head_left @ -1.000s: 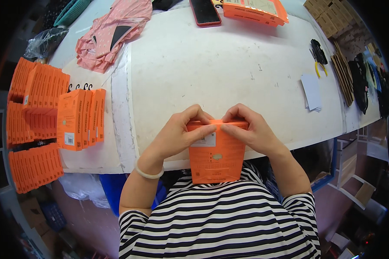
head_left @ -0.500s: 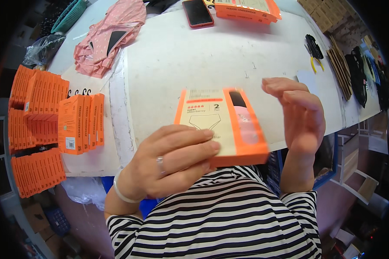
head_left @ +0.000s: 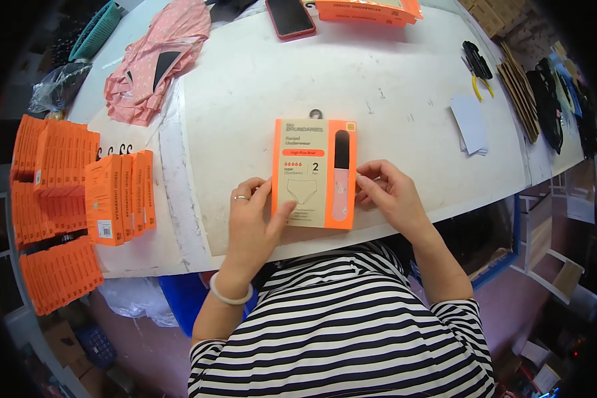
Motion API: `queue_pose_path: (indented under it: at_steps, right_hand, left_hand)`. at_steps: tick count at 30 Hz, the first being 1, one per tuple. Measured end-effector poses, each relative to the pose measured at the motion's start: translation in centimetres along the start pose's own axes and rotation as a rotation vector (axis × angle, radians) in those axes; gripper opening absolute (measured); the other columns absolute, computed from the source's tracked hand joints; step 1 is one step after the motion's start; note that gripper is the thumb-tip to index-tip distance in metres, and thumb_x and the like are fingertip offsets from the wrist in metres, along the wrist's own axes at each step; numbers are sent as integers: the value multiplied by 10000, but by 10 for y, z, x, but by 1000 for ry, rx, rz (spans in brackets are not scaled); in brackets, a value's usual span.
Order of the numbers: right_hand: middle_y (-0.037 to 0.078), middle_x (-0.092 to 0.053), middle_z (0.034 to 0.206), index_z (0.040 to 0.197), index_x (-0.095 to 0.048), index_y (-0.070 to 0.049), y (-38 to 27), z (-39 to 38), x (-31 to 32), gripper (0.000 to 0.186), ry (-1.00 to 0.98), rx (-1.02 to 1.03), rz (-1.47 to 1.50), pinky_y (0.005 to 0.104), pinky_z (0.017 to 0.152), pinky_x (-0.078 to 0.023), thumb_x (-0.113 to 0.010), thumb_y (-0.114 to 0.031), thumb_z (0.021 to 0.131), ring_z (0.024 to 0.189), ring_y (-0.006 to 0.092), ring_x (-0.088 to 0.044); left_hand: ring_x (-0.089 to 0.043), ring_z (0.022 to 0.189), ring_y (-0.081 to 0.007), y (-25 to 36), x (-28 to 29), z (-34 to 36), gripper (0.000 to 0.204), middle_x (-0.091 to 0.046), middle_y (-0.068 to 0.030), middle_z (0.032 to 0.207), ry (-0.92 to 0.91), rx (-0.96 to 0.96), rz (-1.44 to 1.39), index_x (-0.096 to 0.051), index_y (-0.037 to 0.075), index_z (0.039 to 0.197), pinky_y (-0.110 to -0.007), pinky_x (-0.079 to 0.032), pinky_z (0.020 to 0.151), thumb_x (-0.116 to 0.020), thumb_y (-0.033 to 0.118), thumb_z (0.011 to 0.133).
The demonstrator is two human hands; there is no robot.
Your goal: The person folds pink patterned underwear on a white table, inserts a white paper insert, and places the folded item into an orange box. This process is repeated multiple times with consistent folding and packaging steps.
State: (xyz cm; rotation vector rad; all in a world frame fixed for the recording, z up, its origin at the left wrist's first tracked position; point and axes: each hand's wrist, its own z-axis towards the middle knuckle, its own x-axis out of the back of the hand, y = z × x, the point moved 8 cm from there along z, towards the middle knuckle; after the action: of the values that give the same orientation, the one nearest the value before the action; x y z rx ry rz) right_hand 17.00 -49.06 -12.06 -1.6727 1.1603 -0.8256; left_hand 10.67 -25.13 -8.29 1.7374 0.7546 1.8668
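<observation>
An orange and beige underwear box faces up between my hands at the table's near part, its black hook tab poking out at the top. A drawing of briefs is on its front, and a long cut-out on the right shows black and pink cloth. My left hand grips the lower left side, thumb over the front. At the lower right edge, my right hand holds the box with curled fingers, partly hidden from sight.
Stacks of orange boxes line the left edge, with several hooked boxes beside them. Pink dotted cloth, a phone and more boxes lie farther back. White cards and yellow-handled cutters are at right.
The box has gone from tilted near my body to squarely facing up, farther forward. My right hand has come down from beside it onto its right edge; my left hand has shifted to its left side.
</observation>
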Motion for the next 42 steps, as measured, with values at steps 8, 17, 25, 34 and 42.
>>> queue_pose_path:
  at_steps: [8, 17, 25, 34, 42]
  right_hand:
    - [103, -713, 871, 1067, -686, 11, -38, 8, -3, 190, 80, 294, -419, 302, 629, -526, -650, -159, 989, 673, 172, -670]
    - [83, -687, 722, 1017, -727, 27, -49, 21, -17, 212, 29, 283, -552, 274, 553, -473, -643, -166, 989, 570, 127, -596]
    - [104, -702, 759, 1081, -681, 21, -40, 16, -8, 227, 28, 107, -364, 281, 595, -539, -610, -186, 1017, 626, 149, -663]
    - [133, -731, 945, 1252, -554, 13, -9, 5, -6, 260, -21, -10, -2, 268, 729, -595, -554, -155, 1055, 832, 176, -740]
    - [108, -747, 906, 1227, -608, 7, -28, 30, 41, 250, 195, 184, -50, 250, 686, -562, -578, -159, 1042, 799, 141, -733]
  left_hand:
    - [-279, 1482, -411, 32, -12, -9, 959, -265, -251, 1603, 75, -190, 77, -384, 31, 1508, -578, -307, 1150, -882, 366, 760]
    - [-238, 1528, -394, 25, -34, -11, 1146, -186, -239, 1660, -8, -197, 109, -262, 26, 1564, -660, -184, 1181, -877, 490, 715]
    - [-257, 1517, -402, 24, -28, -7, 1206, -216, -240, 1649, -15, -157, 88, -215, -21, 1578, -662, -177, 1186, -868, 508, 713]
    - [-579, 1276, -297, 11, 7, 12, 745, -574, -220, 1402, 106, 56, -278, -394, -25, 1516, -425, -484, 1059, -766, 31, 874]
    - [-608, 1155, -345, 86, 59, -6, 676, -542, -183, 1371, 111, -371, 244, -615, 52, 1363, -390, -545, 950, -857, 38, 731]
